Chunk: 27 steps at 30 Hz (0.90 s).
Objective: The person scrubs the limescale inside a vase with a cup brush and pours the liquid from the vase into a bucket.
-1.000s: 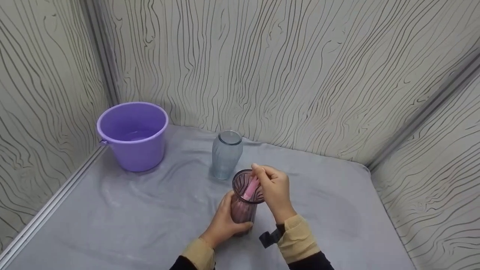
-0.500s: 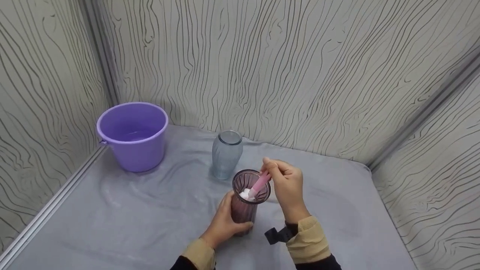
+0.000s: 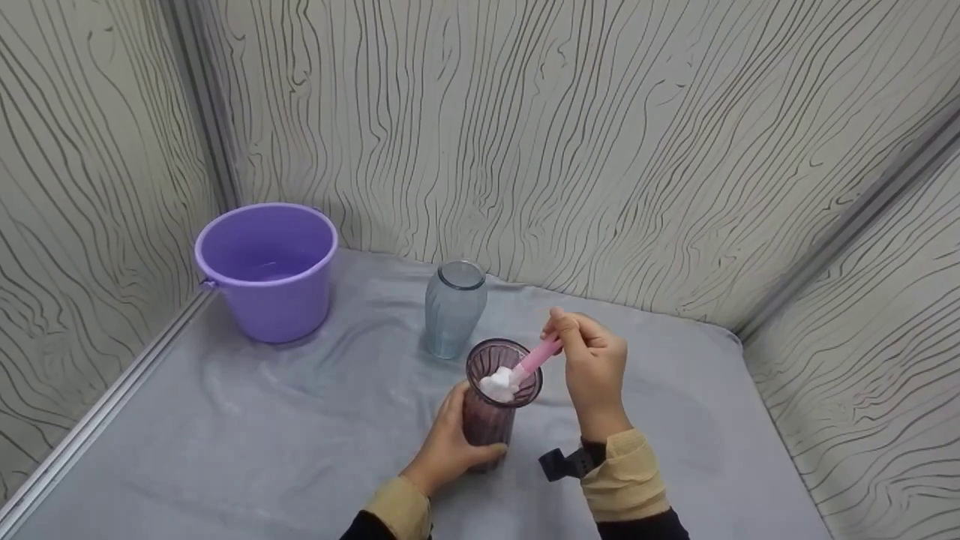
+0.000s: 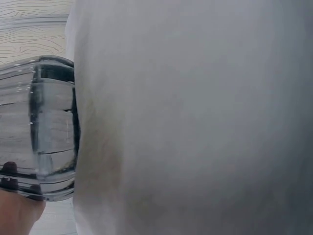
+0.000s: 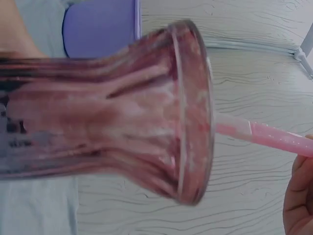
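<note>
My left hand (image 3: 445,448) grips the lower body of a purple ribbed glass vase (image 3: 489,426), which flares to a wide mouth. Pinched in my right hand (image 3: 596,369) is a pink-handled cleaning brush (image 3: 538,355) that leans into the mouth from the right. Its white, puffy head (image 3: 498,384) shows just inside the rim. In the right wrist view the vase (image 5: 112,112) lies across the picture, with the pink handle (image 5: 279,138) running from its rim to my fingers. The left wrist view shows a glass base (image 4: 54,132) above grey cloth, fingers at its lower edge.
A light-blue glass vase (image 3: 454,309) stands upright just behind the purple one. At the back left is a purple bucket (image 3: 289,304). Grey cloth (image 3: 225,442) covers the table, with wood-patterned walls (image 3: 487,135) on several sides.
My right hand has moved up and right, drawing the brush partly out so its white head now shows at the vase mouth. The left hand and vase have stayed in place.
</note>
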Available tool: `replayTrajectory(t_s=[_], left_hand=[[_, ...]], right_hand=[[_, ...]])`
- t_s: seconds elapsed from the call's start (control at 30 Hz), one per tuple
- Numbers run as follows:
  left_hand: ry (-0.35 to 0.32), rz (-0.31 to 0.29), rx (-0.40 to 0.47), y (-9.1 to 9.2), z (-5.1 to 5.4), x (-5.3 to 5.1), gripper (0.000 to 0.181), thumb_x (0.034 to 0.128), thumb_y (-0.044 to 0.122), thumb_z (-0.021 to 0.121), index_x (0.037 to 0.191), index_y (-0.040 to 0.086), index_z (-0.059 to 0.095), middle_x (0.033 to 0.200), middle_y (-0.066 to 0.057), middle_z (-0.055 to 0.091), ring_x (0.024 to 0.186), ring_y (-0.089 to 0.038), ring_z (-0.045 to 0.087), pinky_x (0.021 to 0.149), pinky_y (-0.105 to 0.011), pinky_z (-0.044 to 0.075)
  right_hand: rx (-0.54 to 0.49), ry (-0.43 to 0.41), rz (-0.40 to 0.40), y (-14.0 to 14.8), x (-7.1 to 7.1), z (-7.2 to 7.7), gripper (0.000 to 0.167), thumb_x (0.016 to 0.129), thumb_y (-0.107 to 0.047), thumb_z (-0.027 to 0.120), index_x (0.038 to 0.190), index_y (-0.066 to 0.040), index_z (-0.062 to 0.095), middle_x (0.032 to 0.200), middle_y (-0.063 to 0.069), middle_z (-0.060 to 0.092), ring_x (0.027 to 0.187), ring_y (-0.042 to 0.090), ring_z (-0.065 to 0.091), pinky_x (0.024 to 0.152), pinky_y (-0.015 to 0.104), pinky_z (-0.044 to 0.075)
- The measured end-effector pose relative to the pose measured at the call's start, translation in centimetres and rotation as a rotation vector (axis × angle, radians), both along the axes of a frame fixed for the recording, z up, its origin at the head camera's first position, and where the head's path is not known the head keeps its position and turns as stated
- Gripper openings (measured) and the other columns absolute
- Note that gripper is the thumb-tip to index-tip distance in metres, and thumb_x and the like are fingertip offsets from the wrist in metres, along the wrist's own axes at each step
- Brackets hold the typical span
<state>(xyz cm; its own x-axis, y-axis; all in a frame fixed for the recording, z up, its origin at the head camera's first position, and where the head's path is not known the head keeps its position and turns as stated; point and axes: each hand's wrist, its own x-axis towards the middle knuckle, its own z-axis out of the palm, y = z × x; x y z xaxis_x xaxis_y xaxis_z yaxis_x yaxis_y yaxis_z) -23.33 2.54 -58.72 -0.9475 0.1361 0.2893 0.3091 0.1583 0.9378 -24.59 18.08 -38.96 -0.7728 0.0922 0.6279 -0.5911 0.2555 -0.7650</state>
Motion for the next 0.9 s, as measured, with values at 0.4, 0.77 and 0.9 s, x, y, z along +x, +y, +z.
replayTrajectory(t_s=[0.4,0.77,0.9], left_hand=[[-0.008,0.029,-0.017,0.1,-0.1,0.0,0.098,0.0663,0.020,0.095,0.146,0.012,0.039,0.143,-0.014,0.046,0.130,-0.033,0.045,0.108,-0.058,0.036],[0.010,0.023,-0.001,-0.1,0.1,0.0,0.098,0.0659,0.021,0.096,0.146,0.012,0.040,0.142,-0.011,0.046,0.130,-0.029,0.045,0.110,-0.054,0.035],[-0.007,0.008,-0.004,0.0,0.1,0.0,0.098,0.0677,0.024,0.095,0.147,0.012,0.038,0.144,-0.011,0.045,0.132,-0.029,0.044,0.111,-0.054,0.034]], right_hand=[[0.269,0.506,-0.149,0.2,0.1,-0.6,0.016,0.087,0.009,0.070,0.074,-0.001,0.070,0.071,0.007,0.068,0.063,0.015,0.059,0.064,0.014,0.046],[0.252,0.696,-0.152,-0.3,0.7,0.4,0.036,0.102,-0.020,0.063,0.074,0.001,0.069,0.068,0.009,0.064,0.052,0.011,0.051,0.050,0.018,0.042],[0.259,0.738,-0.162,-0.5,1.1,0.8,0.034,0.101,-0.018,0.064,0.075,0.002,0.069,0.069,0.009,0.064,0.051,0.011,0.051,0.048,0.019,0.041]])
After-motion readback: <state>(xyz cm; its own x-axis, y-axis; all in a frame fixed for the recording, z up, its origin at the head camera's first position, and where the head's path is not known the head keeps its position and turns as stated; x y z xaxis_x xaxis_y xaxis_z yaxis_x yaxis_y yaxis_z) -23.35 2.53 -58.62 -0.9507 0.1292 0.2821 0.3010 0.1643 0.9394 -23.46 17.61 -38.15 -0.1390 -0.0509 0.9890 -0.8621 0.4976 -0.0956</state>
